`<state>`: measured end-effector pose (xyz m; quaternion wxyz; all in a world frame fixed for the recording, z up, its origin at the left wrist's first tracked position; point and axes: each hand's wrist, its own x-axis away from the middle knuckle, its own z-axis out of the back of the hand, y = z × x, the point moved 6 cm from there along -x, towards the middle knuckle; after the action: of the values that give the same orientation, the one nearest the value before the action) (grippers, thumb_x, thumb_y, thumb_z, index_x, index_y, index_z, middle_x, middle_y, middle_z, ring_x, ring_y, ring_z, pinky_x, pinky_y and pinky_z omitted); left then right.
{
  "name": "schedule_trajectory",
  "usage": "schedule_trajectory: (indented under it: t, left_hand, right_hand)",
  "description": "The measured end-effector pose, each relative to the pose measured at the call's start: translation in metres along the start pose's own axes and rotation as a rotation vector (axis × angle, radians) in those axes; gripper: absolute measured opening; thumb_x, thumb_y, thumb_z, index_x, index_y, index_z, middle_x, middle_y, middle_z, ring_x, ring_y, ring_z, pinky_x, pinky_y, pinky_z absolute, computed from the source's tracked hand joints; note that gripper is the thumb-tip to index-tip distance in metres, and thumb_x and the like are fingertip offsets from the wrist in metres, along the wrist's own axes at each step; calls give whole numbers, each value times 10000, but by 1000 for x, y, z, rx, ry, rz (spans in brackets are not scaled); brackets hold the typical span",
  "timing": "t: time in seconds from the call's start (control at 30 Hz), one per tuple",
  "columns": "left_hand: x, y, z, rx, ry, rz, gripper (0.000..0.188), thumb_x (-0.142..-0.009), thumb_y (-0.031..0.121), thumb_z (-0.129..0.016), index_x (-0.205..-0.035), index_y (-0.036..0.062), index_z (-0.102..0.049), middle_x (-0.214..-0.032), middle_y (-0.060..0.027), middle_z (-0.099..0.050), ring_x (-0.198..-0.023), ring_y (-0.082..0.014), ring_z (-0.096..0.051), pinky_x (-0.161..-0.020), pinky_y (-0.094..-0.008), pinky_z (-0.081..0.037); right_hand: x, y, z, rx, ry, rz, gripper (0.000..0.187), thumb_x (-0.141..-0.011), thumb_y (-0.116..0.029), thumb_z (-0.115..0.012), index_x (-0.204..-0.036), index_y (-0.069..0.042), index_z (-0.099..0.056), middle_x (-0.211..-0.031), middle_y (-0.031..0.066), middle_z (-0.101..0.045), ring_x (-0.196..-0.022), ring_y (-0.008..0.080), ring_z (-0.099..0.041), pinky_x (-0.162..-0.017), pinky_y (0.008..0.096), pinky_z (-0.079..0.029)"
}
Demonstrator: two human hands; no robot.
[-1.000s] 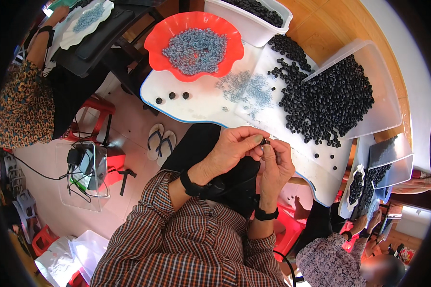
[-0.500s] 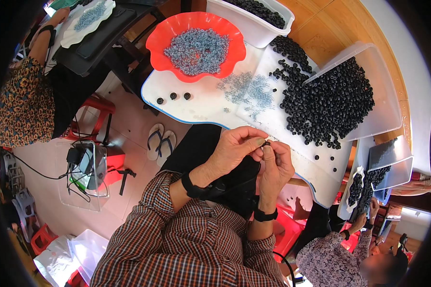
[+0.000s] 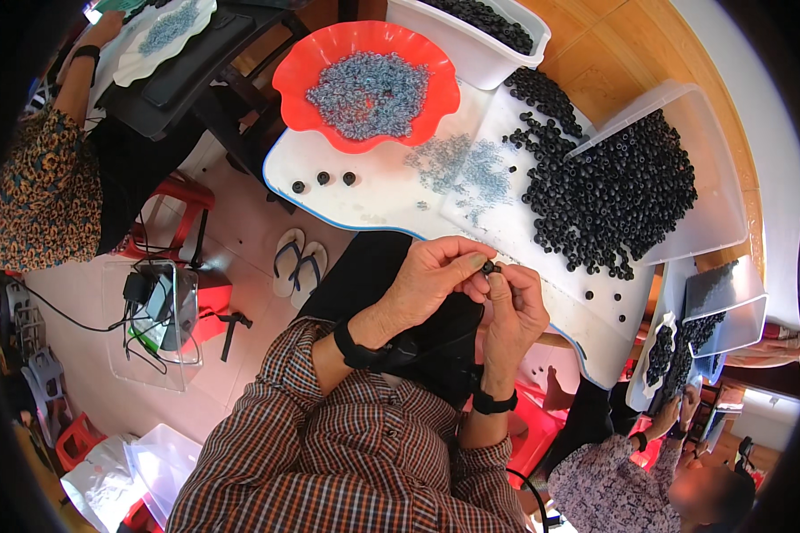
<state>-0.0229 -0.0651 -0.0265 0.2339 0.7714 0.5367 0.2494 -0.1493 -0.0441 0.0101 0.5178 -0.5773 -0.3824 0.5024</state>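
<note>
Left hand [image 3: 436,280] is pinching, thumb and forefinger nearly closed on one side of a small black piece [image 3: 489,266]; right hand [image 3: 516,306] is pinching too, thumb and fingertips closing in on the other side. Other fingers are curling; can't tell if they're hiding anything else. Piece is sitting between both sets of fingertips, over the lap, just off the near edge of the white table [image 3: 364,206]. Versus half a second ago: hands are staying in nearly the same spot, piece is showing more of its dark round body between the fingers. Whole view is shifting very slightly.

Table is looking unchanged: three black pieces [image 3: 324,178] are standing in a loose row at left, small clear parts [image 3: 478,173] are lying scattered, more are filling the red scalloped bowl [image 3: 294,84], black pile [image 3: 604,195] is spilling from the tipped clear tub [image 3: 722,209]. Co-worker at right is changing most: their hands [image 3: 669,414] are now reaching lower, below the neighbouring black pieces [image 3: 662,351].
</note>
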Motion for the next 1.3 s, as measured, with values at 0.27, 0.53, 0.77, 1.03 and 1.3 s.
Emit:
schedule_trajectory:
  t: [0.27,0.53,0.77,1.03,1.3]
  left_hand:
    - [-1,-1,-1,102,-28,27,204,-979,70,-506,-1114,-54,-598,-904,-78,-638,-740,-112,-623,-658,-259,-558]
    - [-1,-1,0,167,-51,41,221,-985,79,-496,-1135,-56,-586,-900,-79,-633,-747,-112,-622,-666,-258,-556]
    - [0,-1,-1,125,-32,39,214,-976,106,-530,-1116,-41,-599,-895,-63,-640,-745,-99,-629,-681,-246,-570]
    - [1,1,-1,79,-18,20,206,-977,105,-529,-1105,-37,-609,-886,-58,-643,-735,-86,-625,-669,-232,-567]
    - [2,0,2,-3,19,19,190,-976,71,-515,-1096,-30,-622,-886,-53,-637,-724,-81,-604,-644,-231,-545]
  right_hand:
    - [3,2,-2,-111,29,-48,90,-889,21,-623,-979,25,-621,-972,63,-583,-831,110,-585,-758,238,-492]
    - [3,3,-3,-181,52,-67,87,-896,13,-619,-981,29,-614,-981,72,-587,-818,112,-591,-744,237,-502]
    - [3,2,-3,-114,31,-20,88,-889,14,-631,-974,23,-614,-980,67,-572,-832,109,-577,-760,234,-480]
    - [4,-2,-6,-50,24,3,87,-881,22,-635,-964,27,-608,-982,65,-558,-827,104,-569,-742,232,-479]
    - [5,-3,-7,39,11,48,88,-871,40,-628,-946,19,-585,-972,65,-540,-790,102,-559,-691,225,-483]
